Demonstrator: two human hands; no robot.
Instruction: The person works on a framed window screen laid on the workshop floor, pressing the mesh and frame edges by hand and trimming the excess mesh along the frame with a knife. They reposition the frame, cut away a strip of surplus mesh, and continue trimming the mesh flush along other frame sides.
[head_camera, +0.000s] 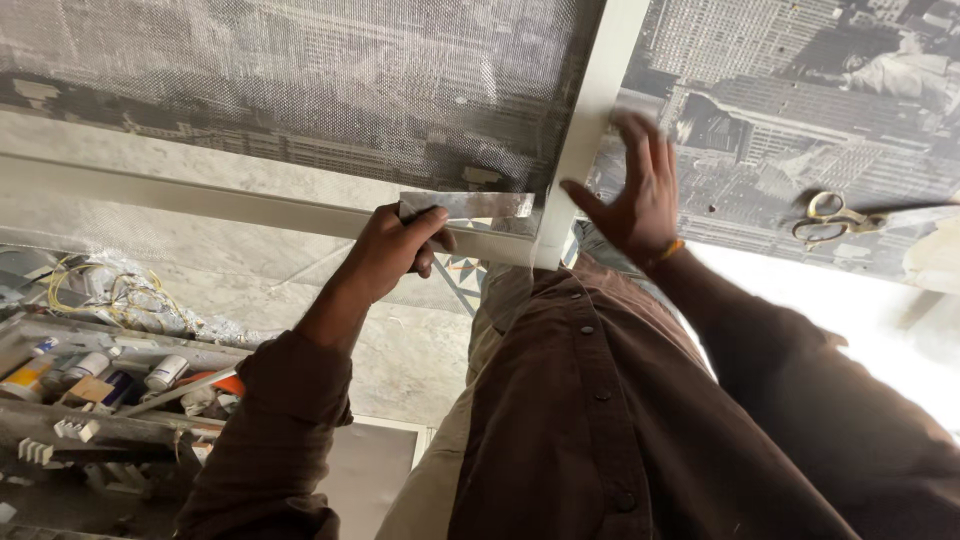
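My left hand (392, 250) grips one end of a strip of silvery tape (470, 206), which stretches right along the lower edge of a fine mesh screen (300, 80) toward a pale upright frame bar (585, 130). My right hand (640, 190) is spread with fingers apart, pressing on the frame bar and the grey printed panel (790, 110) beside it. Both sleeves and my shirt are dark brown.
A pair of scissors (835, 220) lies on the printed panel at the right. A pale horizontal frame rail (190, 198) runs under the mesh. At lower left is a cluttered tray (100, 385) with tubes, small bottles and tangled wires. Marble-like floor lies beneath.
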